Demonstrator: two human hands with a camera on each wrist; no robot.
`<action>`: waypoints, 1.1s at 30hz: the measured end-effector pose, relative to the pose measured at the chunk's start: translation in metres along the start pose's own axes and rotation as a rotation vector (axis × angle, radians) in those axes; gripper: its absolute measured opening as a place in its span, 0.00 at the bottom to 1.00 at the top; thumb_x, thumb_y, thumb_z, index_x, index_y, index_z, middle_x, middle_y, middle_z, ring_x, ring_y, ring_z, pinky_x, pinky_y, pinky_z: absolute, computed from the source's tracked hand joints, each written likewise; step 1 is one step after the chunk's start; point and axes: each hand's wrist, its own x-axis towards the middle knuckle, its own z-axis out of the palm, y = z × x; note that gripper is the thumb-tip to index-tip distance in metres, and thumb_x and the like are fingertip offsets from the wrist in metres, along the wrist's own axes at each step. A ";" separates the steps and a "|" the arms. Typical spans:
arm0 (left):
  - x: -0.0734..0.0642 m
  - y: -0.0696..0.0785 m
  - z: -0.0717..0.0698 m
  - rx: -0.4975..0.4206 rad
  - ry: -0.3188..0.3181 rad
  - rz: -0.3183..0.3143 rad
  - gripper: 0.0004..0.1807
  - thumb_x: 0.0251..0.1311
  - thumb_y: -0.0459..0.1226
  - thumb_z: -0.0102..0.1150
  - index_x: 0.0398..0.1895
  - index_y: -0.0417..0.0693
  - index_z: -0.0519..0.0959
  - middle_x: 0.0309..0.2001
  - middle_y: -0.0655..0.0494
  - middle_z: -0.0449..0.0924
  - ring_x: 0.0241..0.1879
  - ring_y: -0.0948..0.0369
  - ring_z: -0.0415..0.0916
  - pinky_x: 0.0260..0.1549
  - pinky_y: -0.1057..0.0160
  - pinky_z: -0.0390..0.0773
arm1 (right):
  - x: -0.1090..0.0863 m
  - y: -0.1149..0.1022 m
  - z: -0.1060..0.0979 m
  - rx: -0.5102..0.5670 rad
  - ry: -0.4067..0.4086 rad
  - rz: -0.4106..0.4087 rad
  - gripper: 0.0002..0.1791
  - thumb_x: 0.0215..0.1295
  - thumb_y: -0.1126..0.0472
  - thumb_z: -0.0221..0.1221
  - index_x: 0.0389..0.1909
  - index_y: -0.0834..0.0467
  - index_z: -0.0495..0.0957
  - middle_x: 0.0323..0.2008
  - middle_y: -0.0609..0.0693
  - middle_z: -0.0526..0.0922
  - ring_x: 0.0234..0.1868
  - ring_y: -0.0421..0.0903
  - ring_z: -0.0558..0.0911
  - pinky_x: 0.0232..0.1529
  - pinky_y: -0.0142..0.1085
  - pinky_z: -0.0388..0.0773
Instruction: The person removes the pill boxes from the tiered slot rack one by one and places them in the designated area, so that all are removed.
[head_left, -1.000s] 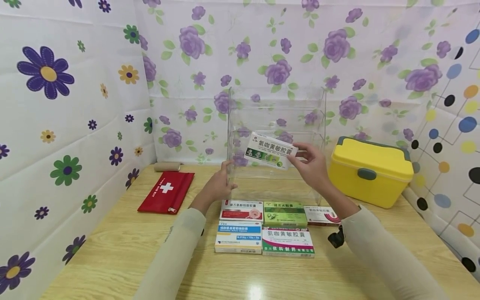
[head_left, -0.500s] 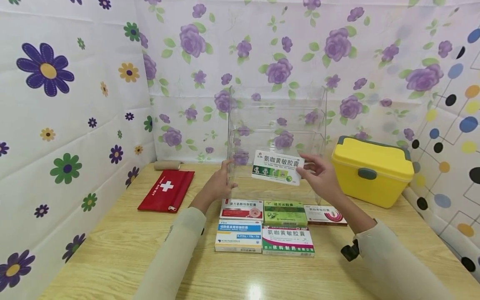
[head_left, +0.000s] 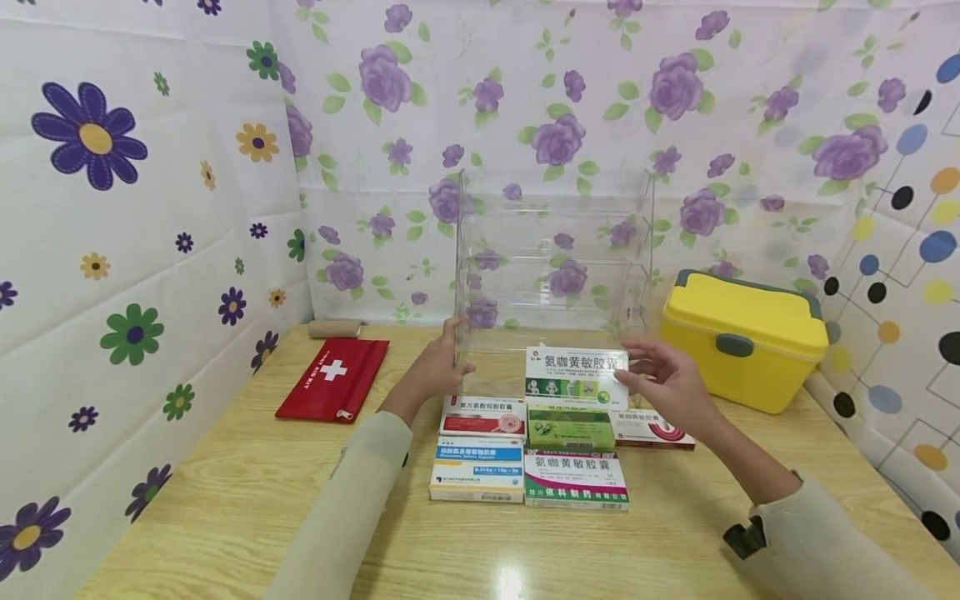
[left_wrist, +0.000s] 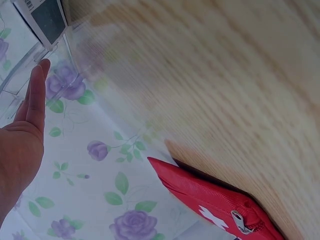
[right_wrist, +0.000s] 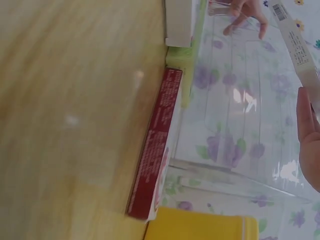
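Observation:
In the head view my right hand [head_left: 667,385] pinches the right end of a white and green medicine box [head_left: 572,373], thumb in front. The box is tilted up, its lower edge covering the top of a green box [head_left: 572,431]. My left hand [head_left: 437,367] rests against the left side of a clear acrylic rack [head_left: 555,242], with straight fingers along it in the left wrist view. In front of the rack lie a red and white box [head_left: 482,417], a blue and white box [head_left: 477,471], a pink and green box [head_left: 577,481] and a dark red and white box [head_left: 654,429].
A yellow bin [head_left: 742,342] with a grey latch stands right of the rack. To the left lie a red first aid pouch [head_left: 333,379] and a tan roll [head_left: 335,329]. Patterned cloth walls [head_left: 382,79] enclose the wooden table [head_left: 225,500] at the back and sides.
My right hand has brought the white and green box down and to the right, from before the rack's middle to above the green box. My left hand has stayed at the rack.

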 end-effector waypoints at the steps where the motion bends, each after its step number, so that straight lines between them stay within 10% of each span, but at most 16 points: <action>1: 0.000 0.000 0.000 0.001 0.001 0.000 0.47 0.65 0.38 0.64 0.76 0.64 0.41 0.60 0.34 0.71 0.54 0.47 0.74 0.59 0.42 0.70 | -0.004 0.000 -0.002 -0.003 -0.010 0.012 0.22 0.61 0.73 0.65 0.57 0.66 0.76 0.44 0.61 0.81 0.40 0.46 0.86 0.37 0.34 0.83; 23: 0.001 0.000 0.003 0.009 0.001 0.013 0.48 0.64 0.38 0.64 0.77 0.60 0.41 0.64 0.33 0.68 0.62 0.44 0.70 0.62 0.42 0.68 | -0.075 0.012 -0.080 -0.074 -0.156 0.333 0.22 0.65 0.66 0.64 0.58 0.68 0.74 0.45 0.43 0.84 0.41 0.43 0.85 0.33 0.44 0.84; 33: 0.000 0.000 0.002 0.003 0.005 0.025 0.50 0.64 0.36 0.64 0.77 0.61 0.39 0.42 0.40 0.75 0.43 0.49 0.74 0.56 0.45 0.73 | -0.096 0.015 -0.109 -0.087 -0.213 0.448 0.24 0.67 0.64 0.63 0.61 0.70 0.71 0.47 0.57 0.82 0.40 0.47 0.86 0.33 0.45 0.84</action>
